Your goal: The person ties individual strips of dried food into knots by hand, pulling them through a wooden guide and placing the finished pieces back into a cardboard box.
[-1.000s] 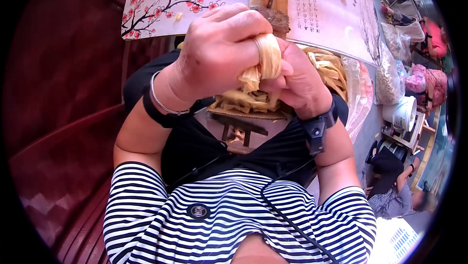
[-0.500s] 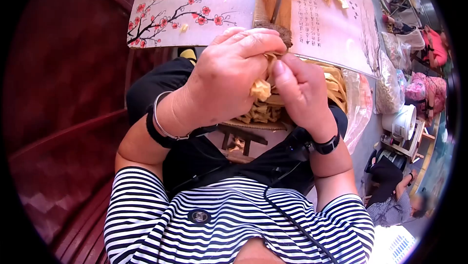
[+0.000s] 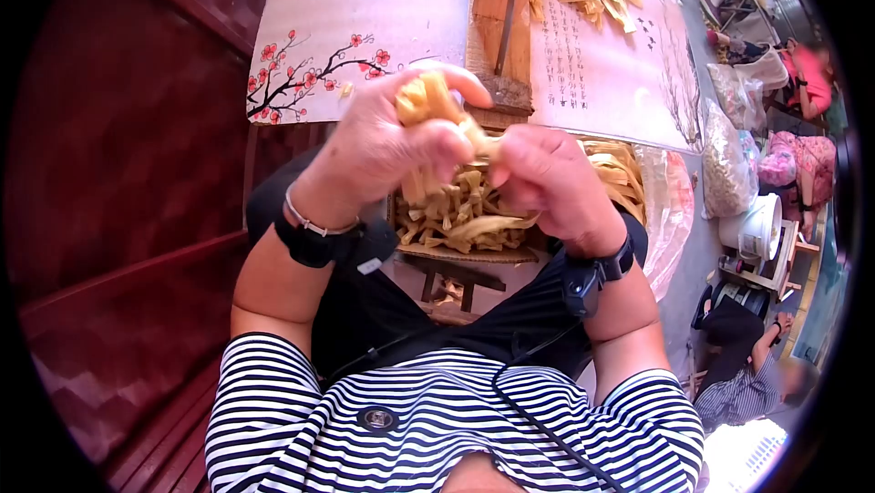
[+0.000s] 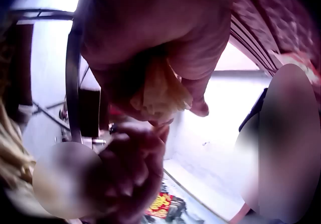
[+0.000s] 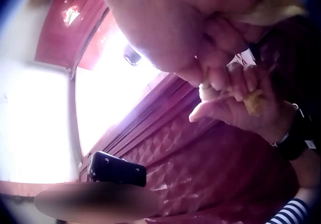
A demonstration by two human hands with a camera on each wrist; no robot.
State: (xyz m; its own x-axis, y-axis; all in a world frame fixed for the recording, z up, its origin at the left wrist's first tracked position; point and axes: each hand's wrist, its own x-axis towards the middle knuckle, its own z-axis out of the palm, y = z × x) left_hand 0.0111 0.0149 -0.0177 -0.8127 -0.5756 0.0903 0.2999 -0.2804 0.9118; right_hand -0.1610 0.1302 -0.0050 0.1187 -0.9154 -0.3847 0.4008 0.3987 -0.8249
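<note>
Bundle (image 3: 427, 101) gripped at two places

The left hand (image 3: 365, 147) has its thumb and fingers clamped on the yellow bundle, whose thick, folded part pokes up between thumb and forefinger. The right hand (image 3: 554, 181), fingers curled, pinches the narrow end on the right side. Both grips sit close together, the bundle above the box (image 3: 469, 255) of yellow pieces (image 3: 460, 210), near the wooden block (image 3: 506, 24) on the table (image 3: 365, 1).
</note>
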